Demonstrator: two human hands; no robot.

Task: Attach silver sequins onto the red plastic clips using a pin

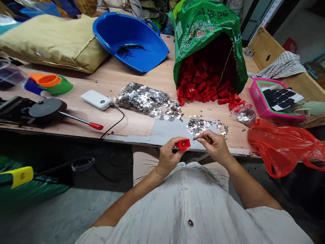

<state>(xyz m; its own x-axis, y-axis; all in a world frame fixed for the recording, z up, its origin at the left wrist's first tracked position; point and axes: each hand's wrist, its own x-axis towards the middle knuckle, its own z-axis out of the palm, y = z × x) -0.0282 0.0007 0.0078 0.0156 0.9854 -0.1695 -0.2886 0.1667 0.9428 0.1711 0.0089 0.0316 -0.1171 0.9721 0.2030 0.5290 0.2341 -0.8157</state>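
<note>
My left hand [169, 154] is closed around a small red plastic part [183, 144], held just in front of the table edge. My right hand [214, 145] is pinched on a thin tool with a yellowish handle [203, 138], its tip pointing at the red part. Just beyond my hands a heap of small silver metal pieces [198, 124] lies on a grey sheet [165, 130]. Further back, a green sack [208, 37] lies on its side and spills many red plastic parts [203, 84].
A clear bag of silver pieces [142, 98], a white power bank [96, 99] with a black cable, and a blue basin [132, 37] lie on the wooden table [132, 74]. A pink basket [256, 98] and a red plastic bag [281, 145] sit right. A black press tool [43, 110] stands left.
</note>
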